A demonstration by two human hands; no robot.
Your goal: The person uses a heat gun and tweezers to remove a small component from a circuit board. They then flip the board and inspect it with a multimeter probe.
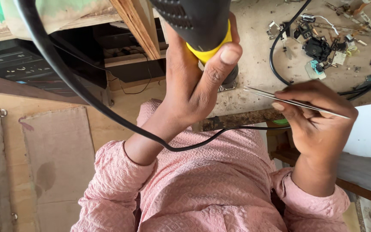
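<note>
The left hand (198, 81) is wrapped tight around the handle of a black and yellow heat gun (200, 25), thumb pressed along the yellow band, the nozzle pointing down at a small metal part (227, 87) that lies on the table (254, 64) near its worn front edge. The right hand (312, 116) pinches a pair of thin steel tweezers (280, 98) between thumb and fingers, its tips reaching left and stopping just beside the small part; whether they touch it cannot be told. A black power cord (86, 99) runs from the top left corner down across the person's pink sleeve (117, 172) and chest and on under the right hand.

Farther back on the table, well apart from the hands, lies a scatter of small electronic parts (323, 49), dark pieces, metal brackets and bits of wire, ringed by a second loop of black cable (275, 60). A wooden leg (138, 25) slants down at the table's left side. Below it dark boxes (26, 64) sit on a low shelf, and flat cardboard (59, 154) lies on the floor.
</note>
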